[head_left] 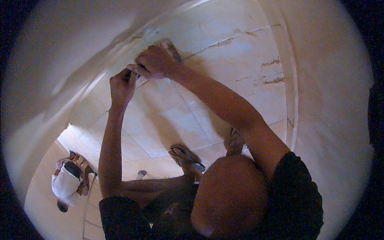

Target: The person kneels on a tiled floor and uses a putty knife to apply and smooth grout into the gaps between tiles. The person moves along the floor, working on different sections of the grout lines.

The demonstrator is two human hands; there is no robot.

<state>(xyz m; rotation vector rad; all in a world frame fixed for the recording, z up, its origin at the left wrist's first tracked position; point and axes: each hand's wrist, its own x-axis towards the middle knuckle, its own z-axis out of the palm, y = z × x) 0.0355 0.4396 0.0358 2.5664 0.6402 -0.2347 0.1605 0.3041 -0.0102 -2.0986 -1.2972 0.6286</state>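
Observation:
My right hand (157, 62) is closed around a flat, wide tool with a brownish edge (171, 50), whose exact kind is too dim to make out. Just beside it, my left hand (123, 83) is closed, and the fingers of both hands meet. Something small and dark seems to show at the left fingertips, mostly hidden. Both hands are at the upper left, over large pale floor tiles (192, 102) near the foot of the wall.
Brown, rough patches (274, 81) mark the tiles and joints to the right. Pale walls rise at the left (48, 72) and right (328, 100). My sandalled foot (183, 157) is below. A small grey object (141, 174) lies near my leg. Another person in white (66, 182) crouches lower left.

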